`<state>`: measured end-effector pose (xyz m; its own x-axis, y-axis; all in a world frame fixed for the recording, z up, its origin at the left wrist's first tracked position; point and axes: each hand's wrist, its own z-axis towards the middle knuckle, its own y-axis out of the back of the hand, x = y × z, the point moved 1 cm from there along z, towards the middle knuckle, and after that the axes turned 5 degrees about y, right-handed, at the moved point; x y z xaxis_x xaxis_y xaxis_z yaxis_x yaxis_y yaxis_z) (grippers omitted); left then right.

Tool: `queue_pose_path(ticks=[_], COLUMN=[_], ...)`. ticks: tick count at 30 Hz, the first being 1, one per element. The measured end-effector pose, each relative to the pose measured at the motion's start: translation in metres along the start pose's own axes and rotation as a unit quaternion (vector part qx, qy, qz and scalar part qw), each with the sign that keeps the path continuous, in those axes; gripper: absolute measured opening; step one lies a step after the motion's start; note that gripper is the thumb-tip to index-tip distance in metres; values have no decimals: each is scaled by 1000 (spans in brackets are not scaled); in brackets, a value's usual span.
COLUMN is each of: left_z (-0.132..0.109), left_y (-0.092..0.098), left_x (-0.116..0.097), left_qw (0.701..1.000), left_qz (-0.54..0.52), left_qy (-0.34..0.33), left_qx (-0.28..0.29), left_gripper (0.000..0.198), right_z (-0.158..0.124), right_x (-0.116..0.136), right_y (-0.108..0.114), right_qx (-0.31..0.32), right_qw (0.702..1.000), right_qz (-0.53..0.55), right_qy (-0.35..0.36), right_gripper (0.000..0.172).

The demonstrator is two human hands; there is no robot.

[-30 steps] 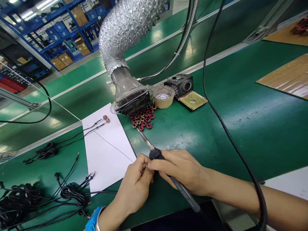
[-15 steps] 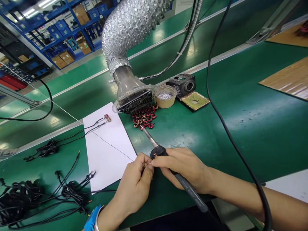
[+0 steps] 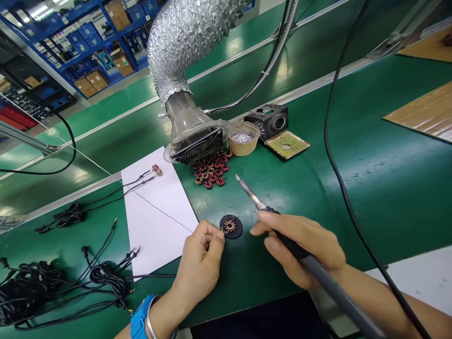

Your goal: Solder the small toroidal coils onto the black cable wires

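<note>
My left hand [image 3: 203,263] is closed in a pinch at the edge of a small black round pad [image 3: 237,234]. A short yellow wire end [image 3: 222,230] shows at its fingertips; a black cable runs in under the hand, and a thin solder wire [image 3: 162,213] leads to it from the upper left. On the pad lies a ring-shaped copper coil [image 3: 230,226], close to those fingertips. My right hand [image 3: 303,245] is wrapped round a soldering iron [image 3: 252,193], its tip raised up and left, apart from the coil.
A pile of red-and-black coils [image 3: 212,172] lies under the fume extractor hood [image 3: 187,117]. Behind stand a solder cup [image 3: 243,139] and an iron stand with a yellow sponge [image 3: 287,145]. White paper [image 3: 155,226] and black cable bundles [image 3: 109,285] lie left. The iron's cord [image 3: 332,160] hangs at right.
My right hand has moved right with the soldering iron, away from my left hand. The round pad and the coil on it now show. The left hand stays nearly in place.
</note>
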<state>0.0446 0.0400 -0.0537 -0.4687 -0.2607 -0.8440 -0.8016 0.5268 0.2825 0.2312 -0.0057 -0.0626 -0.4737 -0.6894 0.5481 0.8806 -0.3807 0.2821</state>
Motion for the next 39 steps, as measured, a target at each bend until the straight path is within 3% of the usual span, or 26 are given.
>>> queue_pose_path(ticks=[8,16,39], left_z=[5,5,5], left_y=[-1,-2,-3], left_x=[3,2,3], left_qw=[998,998,999], left_qz=[-46,-48,-42], left_qy=[26,25,20], left_qx=[-21,-18,-17], left_gripper=[18,19,23], right_z=[0,1,1], right_x=[11,10,10], right_y=[14,13,10], right_qx=[-9,15,29], right_qw=[996,993,993], right_qz=[49,60,68], right_qy=[-81,-101,-92], right_gripper=[34,23,24])
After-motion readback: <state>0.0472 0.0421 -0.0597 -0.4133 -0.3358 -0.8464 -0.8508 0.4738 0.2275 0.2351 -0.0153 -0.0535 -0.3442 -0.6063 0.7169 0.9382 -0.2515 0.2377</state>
